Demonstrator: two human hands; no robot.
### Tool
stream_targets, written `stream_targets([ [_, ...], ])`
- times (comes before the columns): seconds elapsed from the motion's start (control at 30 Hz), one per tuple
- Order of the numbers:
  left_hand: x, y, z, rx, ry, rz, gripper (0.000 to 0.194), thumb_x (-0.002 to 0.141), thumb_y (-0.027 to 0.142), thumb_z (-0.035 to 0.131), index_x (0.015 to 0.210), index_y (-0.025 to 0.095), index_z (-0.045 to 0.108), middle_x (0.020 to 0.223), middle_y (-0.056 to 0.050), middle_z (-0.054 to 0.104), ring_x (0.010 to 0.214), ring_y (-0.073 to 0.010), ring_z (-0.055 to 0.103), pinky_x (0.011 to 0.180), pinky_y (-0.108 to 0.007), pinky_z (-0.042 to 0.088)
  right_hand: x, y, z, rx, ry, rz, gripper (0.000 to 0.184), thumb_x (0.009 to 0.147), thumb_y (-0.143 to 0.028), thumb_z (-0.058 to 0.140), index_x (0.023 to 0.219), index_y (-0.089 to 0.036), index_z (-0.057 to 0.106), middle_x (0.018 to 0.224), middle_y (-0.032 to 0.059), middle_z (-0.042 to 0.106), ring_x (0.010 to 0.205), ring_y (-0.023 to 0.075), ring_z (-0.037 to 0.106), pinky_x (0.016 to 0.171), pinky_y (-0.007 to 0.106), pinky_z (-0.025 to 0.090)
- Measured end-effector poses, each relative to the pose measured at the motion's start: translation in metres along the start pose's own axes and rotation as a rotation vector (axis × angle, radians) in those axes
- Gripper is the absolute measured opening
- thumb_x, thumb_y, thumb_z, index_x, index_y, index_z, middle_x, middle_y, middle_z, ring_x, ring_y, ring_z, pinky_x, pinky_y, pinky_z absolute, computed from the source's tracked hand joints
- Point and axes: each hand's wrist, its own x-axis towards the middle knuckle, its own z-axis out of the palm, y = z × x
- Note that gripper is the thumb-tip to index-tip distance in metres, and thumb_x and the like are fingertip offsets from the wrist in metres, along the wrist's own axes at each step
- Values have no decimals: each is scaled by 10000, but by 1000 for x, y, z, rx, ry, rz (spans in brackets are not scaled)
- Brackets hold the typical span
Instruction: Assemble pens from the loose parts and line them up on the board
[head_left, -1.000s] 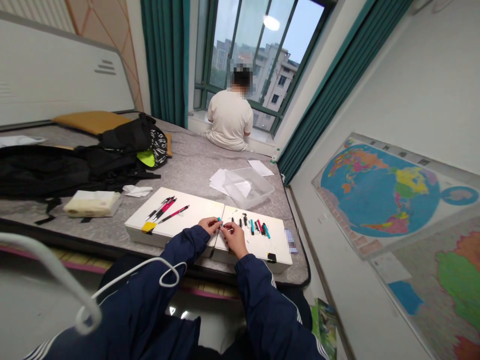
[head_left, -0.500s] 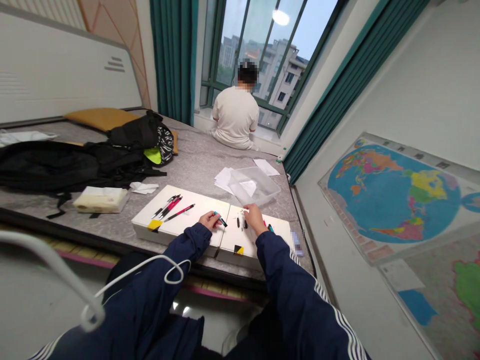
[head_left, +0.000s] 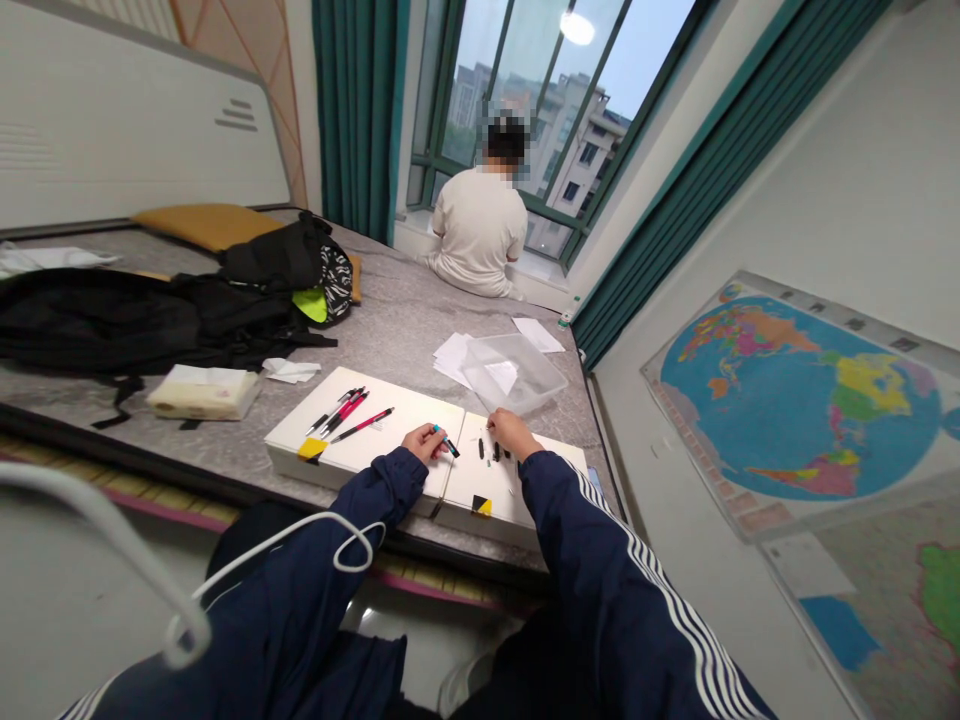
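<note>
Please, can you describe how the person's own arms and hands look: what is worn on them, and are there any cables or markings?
Both arms wear long navy track-jacket sleeves, the left sleeve and the right sleeve. The right sleeve has white stripes along its length. The left hand and right hand are bare, without gloves. A thin white cable crosses the left sleeve.

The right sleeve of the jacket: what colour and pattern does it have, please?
Dark navy blue with white stripes on the right sleeve; it shows best in the head view.
</note>
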Motion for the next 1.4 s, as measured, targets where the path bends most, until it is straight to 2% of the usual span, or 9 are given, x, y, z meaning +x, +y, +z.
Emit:
stream_targets([
  [0.17, 1, 1, -1, 3, -15, -12, 368, 635, 489, 687, 706, 153, 555, 512, -21, 623, 355, -84, 476, 393, -215, 377, -19, 3, -18, 147, 149, 39, 180, 762, -145, 534, 880, -151, 670, 843, 72, 674, 767, 168, 592, 749, 251, 418],
  [0.3, 1, 1, -1, -4, -11, -15, 368, 632, 489, 689, 703, 152, 558, 516, -21, 627, 360, -85, 482, 391, -212, 376, -60, 13, -27, 319, 341, 137, 308, 787, -211, 510, 1055, -140, 645, 866, 71, 686, 756, 170, 604, 759, 278, 445],
  [0.4, 1, 1, -1, -9, -12, -10, 368, 634, 488, 689, 705, 150, 562, 520, -19, 629, 360, -79, 477, 393, -207, 377, -101, 16, -19, 414, 430, 243, 307, 825, -285, 471, 1014, -144, 668, 956, 94, 689, 827, 190, 615, 783, 295, 457],
  [0.47, 1, 0, -1, -4, -14, -10, 374, 626, 491, 694, 706, 150, 563, 518, -16, 628, 357, -80, 476, 394, -209, 378, -127, 15, -9, 470, 453, 314, 303, 829, -322, 470, 968, -147, 676, 933, 89, 694, 819, 195, 622, 777, 297, 464],
  [0.6, -1, 2, -2, 19, -20, -6, 388, 609, 504, 697, 699, 155, 555, 512, -16, 625, 360, -87, 483, 392, -212, 377, -160, 10, 16, 455, 517, 416, 282, 815, -342, 494, 919, -150, 673, 887, 93, 682, 834, 212, 611, 787, 317, 460],
  [0.73, -4, 7, 1, 52, 5, -13, 387, 585, 506, 701, 660, 165, 534, 496, -14, 615, 344, -84, 468, 380, -211, 361, -169, 7, 31, 328, 564, 382, 213, 804, -270, 504, 859, -160, 678, 944, 115, 634, 930, 229, 567, 870, 346, 416],
  [0.9, -8, 13, 5, 78, 43, -4, 380, 572, 501, 703, 640, 167, 535, 489, -17, 611, 338, -85, 460, 371, -208, 345, -171, 2, 39, 243, 550, 370, 215, 824, -242, 498, 894, -160, 683, 983, 131, 594, 955, 245, 533, 897, 362, 384],
  [1.2, -9, 13, 5, 82, 48, 11, 356, 578, 462, 719, 630, 164, 533, 492, -17, 616, 354, -85, 464, 386, -211, 368, -173, 4, 42, 233, 566, 365, 264, 830, -263, 505, 1014, -123, 634, 986, 133, 597, 962, 237, 514, 898, 341, 365],
  [1.4, -17, 23, 12, 149, 69, 34, 310, 599, 411, 703, 586, 171, 508, 471, -12, 601, 332, -74, 423, 364, -203, 326, -178, -4, 37, 258, 576, 424, 290, 898, -248, 358, 975, -123, 608, 959, 139, 602, 947, 226, 507, 876, 326, 358],
])
